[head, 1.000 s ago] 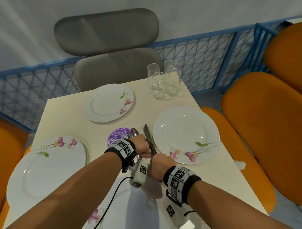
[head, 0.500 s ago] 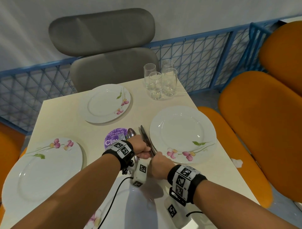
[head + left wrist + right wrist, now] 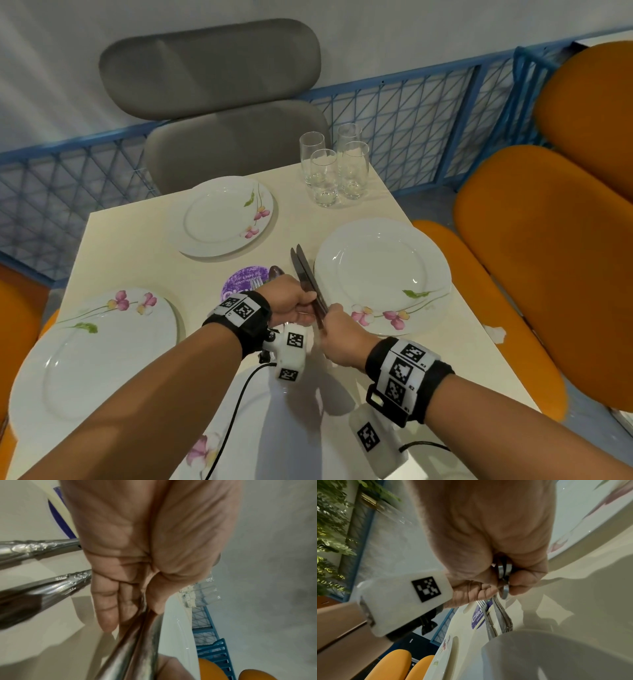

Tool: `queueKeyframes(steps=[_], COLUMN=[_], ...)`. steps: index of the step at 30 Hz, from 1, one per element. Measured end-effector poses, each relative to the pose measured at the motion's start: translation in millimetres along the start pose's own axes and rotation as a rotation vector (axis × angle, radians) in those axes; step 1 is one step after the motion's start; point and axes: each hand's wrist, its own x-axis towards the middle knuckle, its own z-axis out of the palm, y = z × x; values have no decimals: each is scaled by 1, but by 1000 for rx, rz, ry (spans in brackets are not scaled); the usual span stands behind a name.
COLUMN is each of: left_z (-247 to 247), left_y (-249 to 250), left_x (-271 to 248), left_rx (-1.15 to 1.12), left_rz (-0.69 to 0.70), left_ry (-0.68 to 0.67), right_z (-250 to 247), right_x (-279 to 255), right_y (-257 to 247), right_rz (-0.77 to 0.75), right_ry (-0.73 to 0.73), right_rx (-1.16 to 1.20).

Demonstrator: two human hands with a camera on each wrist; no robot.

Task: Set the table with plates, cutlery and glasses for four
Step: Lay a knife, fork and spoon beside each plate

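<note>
Two table knives [image 3: 306, 277] stand tilted over the table's middle, blades pointing away from me. My left hand [image 3: 301, 306] pinches their handles [image 3: 137, 649] between thumb and fingers. My right hand [image 3: 337, 329] grips the handle ends [image 3: 503, 569] just below it. Under the left hand, a spoon [image 3: 276, 272] and a fork [image 3: 256, 283] lie on a purple round sticker [image 3: 239, 284]; more cutlery handles [image 3: 42, 547] show beside the palm. White flowered plates lie at the far [image 3: 226, 216], right [image 3: 380, 274], left [image 3: 92, 353] and near [image 3: 274, 428] sides. Several glasses [image 3: 334, 168] cluster at the far right corner.
The cream table [image 3: 137, 246] is ringed by a grey chair [image 3: 219, 102] at the far side and orange seats [image 3: 548, 257] on the right and left. A blue mesh fence [image 3: 428, 130] runs behind. A cable from the left wrist camera hangs over the near plate.
The knives have lifted slightly and their two blades now show side by side. Both hands stay together on the handles.
</note>
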Motion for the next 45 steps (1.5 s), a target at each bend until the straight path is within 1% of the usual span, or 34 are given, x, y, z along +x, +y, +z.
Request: queueKeyframes(steps=[4, 11, 14, 17, 18, 20, 25, 29, 34, 37, 40, 42, 45], left_z=[-1, 0, -3, -7, -9, -11, -9, -6, -6, -10, -16, -16, -16], left_y=[-2, 0, 0, -1, -1, 0, 4, 9, 13, 13, 11, 11, 12], left_x=[-9, -15, -18, -23, -24, -28, -34, -36, -31, -27, -24, -24, -27], left_rx=[-129, -244, -284, -298, -300, -287, -315, -362, -413, -442, -467, -460, -422], left_rz=[39, 109, 145, 139, 135, 131, 90, 76, 91, 80, 75, 80, 112], left_ry=[-64, 23, 70, 91, 90, 98, 96, 118, 177, 206, 241, 263, 285], right_z=[-7, -4, -4, -6, -6, -7, -9, -17, -52, -83, -120, -147, -183], right_x=[-2, 0, 0, 3, 4, 7, 9, 16, 25, 40, 56, 66, 83], right_y=[-8, -27, -32, -35, -36, -37, -41, -34, -10, 9, 31, 44, 58], right_rz=[-97, -194, -173, -138, -120, -96, -43, -1, -3, -28, -43, -53, -42], right_ry=[53, 124, 157, 277, 299, 321, 384, 403, 389, 380, 415, 437, 382], right_rx=[149, 198, 242, 224, 251, 305, 225, 275, 202, 120, 59, -47, -223])
